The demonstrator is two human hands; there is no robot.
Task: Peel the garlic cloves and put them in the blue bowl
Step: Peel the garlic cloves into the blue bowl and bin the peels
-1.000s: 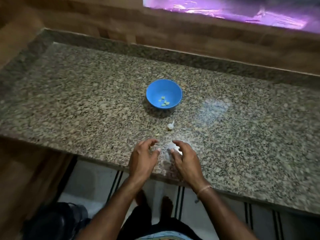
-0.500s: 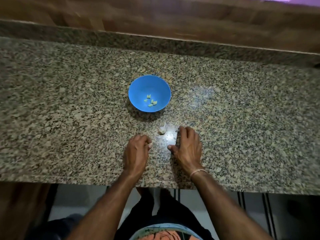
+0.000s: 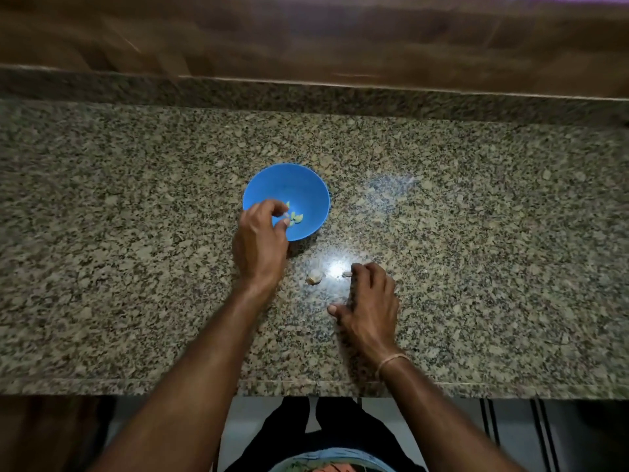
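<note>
Two hands: left hand (image 3: 260, 240) fingers curl over blue bowl (image 3: 308, 187), grasp indiscernible; right hand (image 3: 369, 303) fingers rest loosely bent, empty, on tabletop (image 3: 476, 250) beside garlic clove (image 3: 313, 276).

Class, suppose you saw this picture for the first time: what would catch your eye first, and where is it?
The blue bowl stands out in the middle of the speckled granite counter, a few pale peeled cloves inside, the left hand curled over its near rim. Nearer the person, a glare spot gleams between a garlic clove and the right hand.

Near-left rim of blue bowl (image 3: 306, 185) behind left hand (image 3: 260, 243).
</note>
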